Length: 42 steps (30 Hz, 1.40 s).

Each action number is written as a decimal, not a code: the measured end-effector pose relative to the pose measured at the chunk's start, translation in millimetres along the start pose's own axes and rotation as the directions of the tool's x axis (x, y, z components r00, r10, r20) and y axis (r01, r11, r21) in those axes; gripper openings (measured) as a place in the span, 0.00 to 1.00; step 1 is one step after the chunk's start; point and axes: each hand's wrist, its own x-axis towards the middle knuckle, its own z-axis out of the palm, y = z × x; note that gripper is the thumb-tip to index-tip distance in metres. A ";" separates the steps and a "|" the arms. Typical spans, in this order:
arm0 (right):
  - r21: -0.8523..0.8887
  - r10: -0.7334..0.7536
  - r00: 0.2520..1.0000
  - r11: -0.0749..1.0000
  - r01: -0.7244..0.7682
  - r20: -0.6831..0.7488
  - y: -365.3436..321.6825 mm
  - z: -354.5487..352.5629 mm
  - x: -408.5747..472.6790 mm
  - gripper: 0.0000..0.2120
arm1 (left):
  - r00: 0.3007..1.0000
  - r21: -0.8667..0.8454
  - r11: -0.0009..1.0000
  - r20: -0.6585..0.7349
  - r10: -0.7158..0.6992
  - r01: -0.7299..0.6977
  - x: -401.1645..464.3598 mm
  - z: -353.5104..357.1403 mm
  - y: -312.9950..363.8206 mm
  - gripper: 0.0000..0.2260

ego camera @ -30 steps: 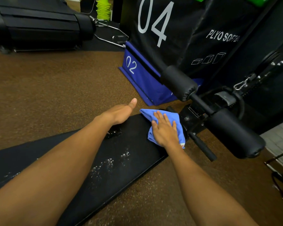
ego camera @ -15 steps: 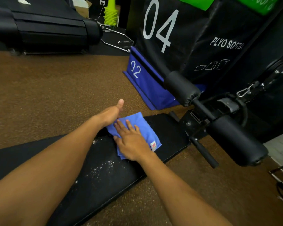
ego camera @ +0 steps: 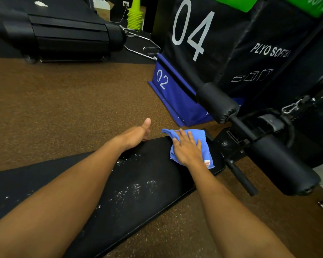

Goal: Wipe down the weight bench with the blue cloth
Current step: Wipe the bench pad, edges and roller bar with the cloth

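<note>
Pressing one blue cloth (ego camera: 191, 144) flat-fingered with our right hand (ego camera: 187, 148) at the desk's (ego camera: 153, 170) far end, its length running away rightward, our left hand (ego camera: 138, 132) rests released on its left edge.

floor (ego camera: 67, 108): brown speckled rubber | black plyo box (ego camera: 222, 43) marked "04", far right of floor | blue box (ego camera: 175, 97) marked "02" at the black box's foot, touching it | treadmill (ego camera: 63, 36) left of black box | green cones (ego camera: 135, 15) stacked between treadmill and black box | green box (ego camera: 237, 2) atop black box
</note>
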 end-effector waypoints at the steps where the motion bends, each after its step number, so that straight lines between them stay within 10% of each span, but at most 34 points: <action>1: 0.005 -0.014 1.000 1.000 0.014 0.009 -4.4 1.3 -1.6 0.25 | 1.000 -0.010 1.000 -0.003 0.005 -0.005 -0.8 -1.9 0.2 0.41; 19: 0.040 -0.577 0.809 0.816 0.576 0.114 -75.6 42.8 -129.8 0.25 | 0.996 0.330 0.943 0.091 0.016 -0.046 -20.1 -10.8 10.3 0.54; 28: 0.018 -0.587 0.798 0.807 0.590 0.139 -61.4 41.1 -156.7 0.25 | 0.998 0.316 0.949 0.059 -0.032 0.011 -21.6 -17.2 11.5 0.59; 37: -0.010 -0.486 0.871 0.873 0.488 0.068 -109.9 44.6 -74.5 0.26 | 0.999 0.243 0.970 0.034 0.018 -0.026 -35.0 -21.0 11.7 0.38; 42: 0.002 -0.431 0.900 0.902 0.432 0.062 -119.7 42.5 -60.2 0.25 | 1.000 0.219 0.975 0.017 0.019 -0.022 -37.9 -31.2 -5.1 0.46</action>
